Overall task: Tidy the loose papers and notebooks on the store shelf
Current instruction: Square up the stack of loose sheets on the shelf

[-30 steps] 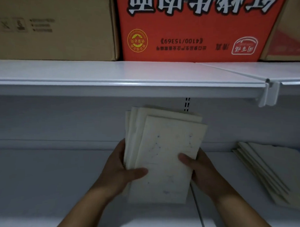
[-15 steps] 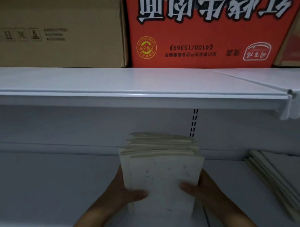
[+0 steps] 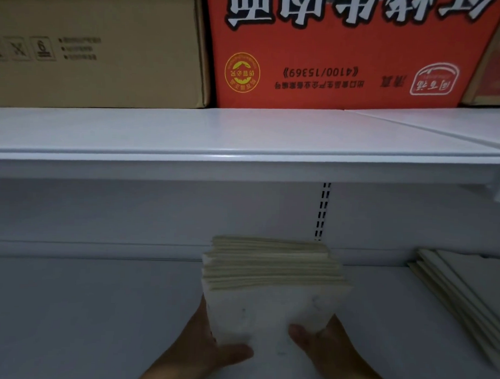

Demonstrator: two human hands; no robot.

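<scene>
White metal store shelving here, dim light. There's a red carton and a brown carton on the upper shelf, and your work is on the lower shelf underneath.

You've got the stack of notebooks upright in the middle of that shelf, clamped between both hands. Your left hand and right hand each hold a lower corner, thumbs across the front cover. The fingers behind are hidden. I can't tell if the bottom edge is actually resting on the shelf.

Handling-wise, I'd guess thin soft-cover booklets: light one by one, decent weight together, floppy, and the covers probably slide on each other. The top edges are fanned out unevenly, so a low grip lets the top splay. I'd squeeze from both sides nearer the middle and knock the edges square on the shelf.

A second pile lies flat and staggered off to the right, well apart.
</scene>
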